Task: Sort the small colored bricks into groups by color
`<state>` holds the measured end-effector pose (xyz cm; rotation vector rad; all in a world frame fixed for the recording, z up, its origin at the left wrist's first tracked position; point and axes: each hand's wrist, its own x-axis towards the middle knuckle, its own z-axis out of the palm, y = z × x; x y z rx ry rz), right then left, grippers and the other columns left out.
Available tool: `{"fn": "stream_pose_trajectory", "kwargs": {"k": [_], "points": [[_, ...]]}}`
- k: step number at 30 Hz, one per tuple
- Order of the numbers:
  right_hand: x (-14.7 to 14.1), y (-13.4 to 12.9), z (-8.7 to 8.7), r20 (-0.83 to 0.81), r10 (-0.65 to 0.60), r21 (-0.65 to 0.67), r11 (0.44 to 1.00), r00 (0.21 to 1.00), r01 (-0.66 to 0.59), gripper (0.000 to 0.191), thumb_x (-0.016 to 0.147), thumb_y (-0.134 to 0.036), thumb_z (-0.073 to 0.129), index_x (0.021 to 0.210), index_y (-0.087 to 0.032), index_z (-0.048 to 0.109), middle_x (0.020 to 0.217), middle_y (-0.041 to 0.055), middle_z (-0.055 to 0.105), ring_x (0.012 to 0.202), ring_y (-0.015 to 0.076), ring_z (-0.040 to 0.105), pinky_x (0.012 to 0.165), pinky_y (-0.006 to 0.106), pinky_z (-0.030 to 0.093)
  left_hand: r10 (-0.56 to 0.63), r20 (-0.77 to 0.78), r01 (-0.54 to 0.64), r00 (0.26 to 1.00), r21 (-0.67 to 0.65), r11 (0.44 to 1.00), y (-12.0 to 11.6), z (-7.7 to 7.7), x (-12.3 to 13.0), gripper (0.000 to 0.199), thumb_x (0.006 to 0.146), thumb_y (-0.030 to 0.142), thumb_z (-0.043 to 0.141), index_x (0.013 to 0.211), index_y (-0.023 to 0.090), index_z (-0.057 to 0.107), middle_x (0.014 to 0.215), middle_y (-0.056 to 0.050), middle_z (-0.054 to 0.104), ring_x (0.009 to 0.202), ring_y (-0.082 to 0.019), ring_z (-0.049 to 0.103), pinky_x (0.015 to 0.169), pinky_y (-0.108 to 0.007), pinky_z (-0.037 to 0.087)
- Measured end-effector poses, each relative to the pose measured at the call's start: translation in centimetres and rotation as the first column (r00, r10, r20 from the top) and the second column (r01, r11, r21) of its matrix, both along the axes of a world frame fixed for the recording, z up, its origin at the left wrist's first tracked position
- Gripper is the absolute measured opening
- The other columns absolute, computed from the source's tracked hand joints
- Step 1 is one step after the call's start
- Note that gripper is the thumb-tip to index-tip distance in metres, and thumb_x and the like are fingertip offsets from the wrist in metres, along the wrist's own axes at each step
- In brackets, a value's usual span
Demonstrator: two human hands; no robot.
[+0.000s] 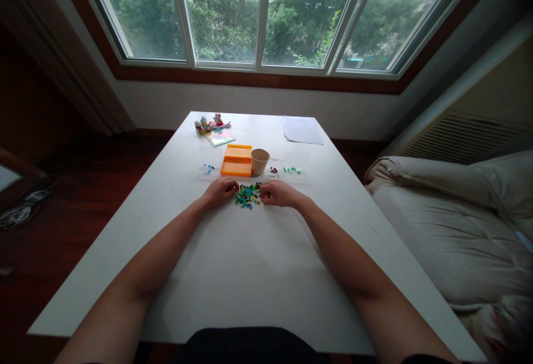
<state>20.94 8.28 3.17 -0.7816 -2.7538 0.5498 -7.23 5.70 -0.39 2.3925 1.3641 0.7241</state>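
A heap of small green, blue, yellow and dark pieces (249,196) lies on the white table (258,275). At the heap's left edge is my left hand (222,191), its fingers curled together; anything between the fingertips is too small to make out. My right hand (272,192) touches the right edge of the heap with closed fingers, and what it pinches is hidden. Just beyond the heap are an orange tray (236,167) and a beige cup (260,161). Blue pieces (209,169) sit to the left, with dark red pieces (273,170) and green pieces (292,170) to the right.
Small colourful figures (211,125) and a shiny card (221,137) are at the table's far left. Paper sheets (302,130) lie at the far right. A padded light sofa (449,231) stands right of the table, and a window is behind it.
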Motion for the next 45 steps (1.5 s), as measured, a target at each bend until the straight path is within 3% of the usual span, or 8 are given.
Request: {"fn": "stream_pose_trajectory", "kwargs": {"k": [4, 8, 15, 19, 22, 27, 35, 45], "points": [[1.3, 1.3, -0.3, -0.139, -0.083, -0.035, 0.996, 0.987, 0.079, 0.005, 0.079, -0.024, 0.063, 0.078, -0.019, 0.066, 0.071, -0.0017, 0.061, 0.063, 0.0114, 0.049, 0.062, 0.023, 0.034, -0.004, -0.004, 0.004, 1.0, 0.01, 1.0, 0.0, 0.1, 0.0, 0.017, 0.086, 0.023, 0.056, 0.089, 0.019, 0.072, 0.08, -0.003, 0.065, 0.07, -0.015, 0.053, 0.066, -0.025, 0.04], [3.1, 2.9, -1.3, -0.316, -0.294, -0.055, 0.955, 0.902, 0.292, 0.013, 0.081, -0.031, 0.062, 0.082, -0.019, 0.067, 0.07, -0.0011, 0.059, 0.063, 0.0125, 0.049, 0.062, 0.024, 0.037, -0.006, -0.007, 0.006, 1.0, 0.005, 1.0, -0.1, 0.2, 0.0, 0.018, 0.086, 0.024, 0.056, 0.09, 0.019, 0.072, 0.081, -0.003, 0.065, 0.071, -0.015, 0.053, 0.067, -0.025, 0.04], [6.0, 5.0, -3.0, -0.523, -0.623, -0.024, 0.693, 0.582, 0.721, 0.021, 0.085, -0.038, 0.058, 0.084, -0.018, 0.067, 0.069, 0.0006, 0.058, 0.065, 0.0159, 0.05, 0.066, 0.029, 0.041, -0.008, 0.001, 0.008, 1.0, 0.0, 1.0, 0.0, 0.0, 0.1, 0.018, 0.087, 0.024, 0.055, 0.089, 0.019, 0.072, 0.082, -0.004, 0.066, 0.071, -0.015, 0.054, 0.066, -0.025, 0.04], [7.0, 5.7, -3.8, -0.493, -0.722, 0.0, 0.557, 0.484, 0.831, 0.022, 0.085, -0.038, 0.057, 0.085, -0.018, 0.067, 0.071, 0.0022, 0.059, 0.066, 0.0175, 0.051, 0.069, 0.03, 0.041, -0.008, -0.006, 0.008, 1.0, -0.002, 1.0, 0.0, 0.2, 0.2, 0.019, 0.087, 0.024, 0.054, 0.09, 0.019, 0.072, 0.082, -0.004, 0.066, 0.071, -0.015, 0.054, 0.066, -0.025, 0.04], [7.1, 5.8, -4.1, -0.485, -0.75, 0.007, 0.512, 0.45, 0.859, 0.022, 0.087, -0.036, 0.055, 0.089, -0.018, 0.067, 0.075, 0.004, 0.061, 0.069, 0.0188, 0.052, 0.072, 0.032, 0.042, -0.009, -0.009, 0.009, 1.0, 0.009, 1.0, 0.0, 0.2, 0.3, 0.019, 0.087, 0.024, 0.054, 0.09, 0.02, 0.072, 0.082, -0.003, 0.065, 0.07, -0.015, 0.054, 0.066, -0.025, 0.04], [5.6, 5.0, -4.2, -0.513, -0.669, 0.068, 0.593, 0.538, 0.802, 0.022, 0.091, -0.031, 0.049, 0.093, -0.018, 0.067, 0.079, 0.0054, 0.063, 0.074, 0.0202, 0.055, 0.076, 0.032, 0.042, 0.023, -0.013, -0.022, 1.0, 0.025, 0.999, -0.2, 0.3, 0.4, 0.018, 0.088, 0.024, 0.054, 0.091, 0.02, 0.071, 0.082, -0.003, 0.066, 0.07, -0.015, 0.054, 0.066, -0.026, 0.04], [1.5, 2.4, -4.2, -0.364, -0.387, 0.169, 0.867, 0.847, 0.469, 0.019, 0.095, -0.025, 0.051, 0.095, -0.021, 0.069, 0.083, 0.0051, 0.063, 0.082, 0.0199, 0.055, 0.08, 0.031, 0.041, 0.063, 0.0, -0.063, 0.998, 0.015, 0.998, -0.3, 0.2, 0.5, 0.026, 0.087, 0.019, 0.055, 0.107, 0.023, 0.071, 0.085, -0.002, 0.065, 0.071, -0.015, 0.053, 0.067, -0.026, 0.041], [0.8, 2.3, -5.0, -0.229, -0.181, 0.235, 0.943, 0.956, 0.235, 0.022, 0.09, -0.018, 0.064, 0.108, -0.027, 0.074, 0.09, 0.0056, 0.065, 0.089, 0.0203, 0.056, 0.082, 0.031, 0.043, 0.018, -0.097, -0.015, 0.995, 0.031, 0.999, -0.4, 0.4, 0.9, 0.027, 0.086, 0.019, 0.057, 0.107, 0.024, 0.074, 0.085, -0.003, 0.062, 0.073, -0.016, 0.054, 0.068, -0.026, 0.04]]}}
